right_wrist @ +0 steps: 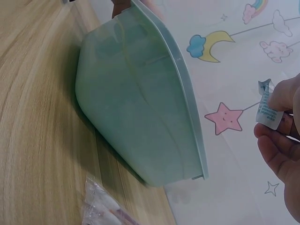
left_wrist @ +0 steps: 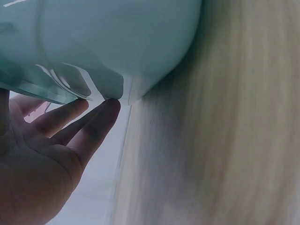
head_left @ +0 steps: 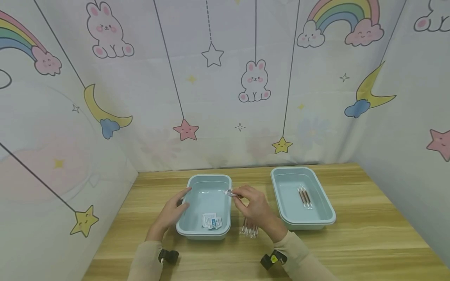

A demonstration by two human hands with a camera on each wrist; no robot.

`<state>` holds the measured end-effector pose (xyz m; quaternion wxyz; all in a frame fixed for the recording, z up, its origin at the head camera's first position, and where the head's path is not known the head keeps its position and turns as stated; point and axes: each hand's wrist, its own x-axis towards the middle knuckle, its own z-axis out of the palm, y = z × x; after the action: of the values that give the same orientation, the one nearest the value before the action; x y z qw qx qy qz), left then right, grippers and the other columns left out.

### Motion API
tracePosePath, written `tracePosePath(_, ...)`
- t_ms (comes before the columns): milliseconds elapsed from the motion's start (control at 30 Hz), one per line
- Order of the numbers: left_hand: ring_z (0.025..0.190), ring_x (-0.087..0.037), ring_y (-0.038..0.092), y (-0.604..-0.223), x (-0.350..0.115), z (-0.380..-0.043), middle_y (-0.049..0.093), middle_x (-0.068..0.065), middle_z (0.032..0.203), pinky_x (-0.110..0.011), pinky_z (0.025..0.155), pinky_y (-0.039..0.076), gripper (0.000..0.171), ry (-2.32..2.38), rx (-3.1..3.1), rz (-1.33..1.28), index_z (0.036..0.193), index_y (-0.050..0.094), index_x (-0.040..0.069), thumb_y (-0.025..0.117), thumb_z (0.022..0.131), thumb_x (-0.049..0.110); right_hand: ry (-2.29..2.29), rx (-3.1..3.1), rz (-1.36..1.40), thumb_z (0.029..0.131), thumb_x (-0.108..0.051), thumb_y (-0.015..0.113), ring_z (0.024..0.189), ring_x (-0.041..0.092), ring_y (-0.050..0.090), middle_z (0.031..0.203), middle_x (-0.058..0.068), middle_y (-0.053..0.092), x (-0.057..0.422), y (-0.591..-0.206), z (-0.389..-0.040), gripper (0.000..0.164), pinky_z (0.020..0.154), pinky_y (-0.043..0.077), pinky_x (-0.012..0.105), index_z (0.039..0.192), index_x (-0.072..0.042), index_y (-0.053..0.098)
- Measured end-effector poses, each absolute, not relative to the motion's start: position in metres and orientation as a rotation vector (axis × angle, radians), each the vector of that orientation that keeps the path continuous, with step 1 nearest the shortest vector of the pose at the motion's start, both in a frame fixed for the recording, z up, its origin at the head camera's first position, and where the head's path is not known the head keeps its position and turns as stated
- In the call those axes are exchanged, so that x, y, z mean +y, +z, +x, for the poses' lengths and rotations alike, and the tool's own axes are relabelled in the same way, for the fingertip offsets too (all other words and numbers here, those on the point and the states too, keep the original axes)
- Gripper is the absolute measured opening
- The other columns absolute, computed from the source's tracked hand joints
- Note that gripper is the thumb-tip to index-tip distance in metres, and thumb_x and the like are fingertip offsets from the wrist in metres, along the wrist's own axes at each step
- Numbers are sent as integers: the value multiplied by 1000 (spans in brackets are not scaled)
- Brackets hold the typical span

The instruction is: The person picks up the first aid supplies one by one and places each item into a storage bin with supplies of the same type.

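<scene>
A small white packet (right_wrist: 268,110) with blue-green print is pinched between the thumb and fingers of my right hand (head_left: 254,205). The hand is at the right rim of the left light-blue plastic basin (head_left: 210,237), and the packet's end reaches over that rim. Fairly straight, the fingers of my left hand (head_left: 171,214) touch the basin's left side and rim; in the left wrist view some fingertips meet its outer wall. Inside this basin, near its front, lie a few white packets (head_left: 214,223) with blue print, partly overlapping.
Several slim clear-wrapped sticks (head_left: 249,229) with white ends lie on the wooden table (head_left: 218,263) under my right hand, partly hidden. To the right, a second light-blue basin (head_left: 313,225) contains a few wrapped brown sticks (head_left: 304,198). A patterned curtain (head_left: 225,101) borders the table.
</scene>
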<state>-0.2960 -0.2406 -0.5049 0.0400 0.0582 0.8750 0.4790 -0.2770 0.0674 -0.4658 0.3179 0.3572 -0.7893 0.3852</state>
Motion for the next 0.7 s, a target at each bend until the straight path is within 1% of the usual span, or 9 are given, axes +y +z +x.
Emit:
tracePosePath(267, 141, -44, 32, -505, -241, -297, 33, -13, 157, -59, 114, 28, 52, 1476, 2678, 181, 148, 41, 22, 50, 97, 13, 1011, -2051, 956, 81, -1, 73, 79, 12, 68, 89, 3, 71, 65, -468, -278, 17, 70, 58, 22, 97, -6, 73)
tracePosePath(333, 142, -43, 32, -506, -241, -297, 33, -14, 157, -58, 114, 28, 53, 1475, 2680, 185, 148, 41, 22, 51, 97, 13, 1022, -2052, 968, 82, -1, 73, 79, 11, 67, 89, 3, 70, 63, -469, -277, 16, 68, 57, 21, 97, -6, 73)
tracePosePath(500, 142, -42, 32, -507, -241, -297, 34, -13, 156, -58, 114, 28, 52, 1478, 2686, 189, 148, 42, 22, 51, 97, 12, 1037, -2090, 1022, 85, -3, 71, 84, 10, 66, 94, 2, 70, 56, -472, -272, 15, 72, 56, 17, 99, -8, 72)
tracePosePath(700, 142, -42, 32, -506, -241, -297, 34, -13, 157, -58, 114, 28, 53, 1474, 2687, 183, 148, 42, 22, 51, 97, 13, 1063, -2129, 1032, 87, -4, 68, 87, 8, 66, 96, 1, 70, 52, -473, -267, 15, 76, 56, 17, 101, -9, 71)
